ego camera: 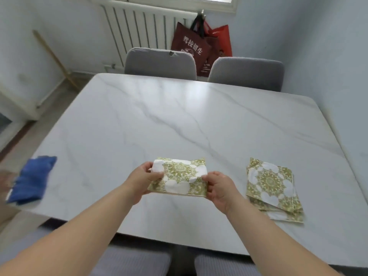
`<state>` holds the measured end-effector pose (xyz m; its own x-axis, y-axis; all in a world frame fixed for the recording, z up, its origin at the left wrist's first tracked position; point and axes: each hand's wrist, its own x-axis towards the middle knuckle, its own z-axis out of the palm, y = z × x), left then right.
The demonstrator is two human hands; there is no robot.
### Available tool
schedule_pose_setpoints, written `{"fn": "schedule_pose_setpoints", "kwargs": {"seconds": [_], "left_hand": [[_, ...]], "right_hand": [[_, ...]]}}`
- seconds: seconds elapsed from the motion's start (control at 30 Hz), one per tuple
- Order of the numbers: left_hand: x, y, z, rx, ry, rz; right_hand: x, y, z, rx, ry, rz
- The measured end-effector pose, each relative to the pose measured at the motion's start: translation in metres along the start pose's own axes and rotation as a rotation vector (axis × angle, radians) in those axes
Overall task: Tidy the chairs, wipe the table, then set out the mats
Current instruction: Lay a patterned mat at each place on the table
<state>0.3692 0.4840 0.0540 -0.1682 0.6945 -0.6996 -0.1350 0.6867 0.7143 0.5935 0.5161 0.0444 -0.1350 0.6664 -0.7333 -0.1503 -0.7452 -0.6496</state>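
Both hands hold a folded mat (179, 177) with a green and white floral print, just above the near middle of the white marble table (179, 116). My left hand (142, 179) pinches its left edge and my right hand (220, 188) grips its right edge. A small stack of the same folded mats (271, 188) lies on the table to the right of my right hand. A blue cloth (31, 179) lies at the table's near left corner.
Two grey chairs (161, 62) (247, 73) are pushed in at the far side, and two more chair backs (135, 261) (225, 265) sit at the near edge below my arms. Red bags (197, 44) hang by a radiator (139, 28). A wooden stick (53, 56) leans on the left wall.
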Motion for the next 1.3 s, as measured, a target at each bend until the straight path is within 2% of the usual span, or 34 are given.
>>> {"fn": "schedule_pose_setpoints", "kwargs": {"seconds": [0.13,0.23,0.33,0.43,0.57,0.63,0.9,1.3], "left_hand": [[0.001,0.004,-0.073,0.114,0.086,0.061],[0.010,0.008,-0.130,0.199,0.152,0.122],[0.023,0.011,-0.168,0.189,0.167,0.195],[0.040,-0.001,-0.190,0.148,0.154,0.179],[0.067,-0.043,-0.206,0.186,0.157,-0.072],[0.078,-0.063,-0.212,0.235,0.183,-0.138],[0.089,-0.075,-0.217,0.374,0.243,-0.081],[0.079,-0.094,-0.230,0.424,0.235,-0.111]], "right_hand": [[0.011,0.018,0.080,-0.107,0.007,0.097],[0.022,0.027,0.140,-0.121,-0.023,0.052],[0.033,0.036,0.177,-0.110,-0.005,-0.036],[0.048,0.060,0.197,-0.148,0.062,-0.001],[0.063,0.096,0.207,-0.262,0.132,0.202],[0.070,0.112,0.209,-0.307,0.166,0.228],[0.086,0.137,0.204,-0.514,0.286,0.167],[0.077,0.147,0.208,-0.787,0.272,0.065]]}}
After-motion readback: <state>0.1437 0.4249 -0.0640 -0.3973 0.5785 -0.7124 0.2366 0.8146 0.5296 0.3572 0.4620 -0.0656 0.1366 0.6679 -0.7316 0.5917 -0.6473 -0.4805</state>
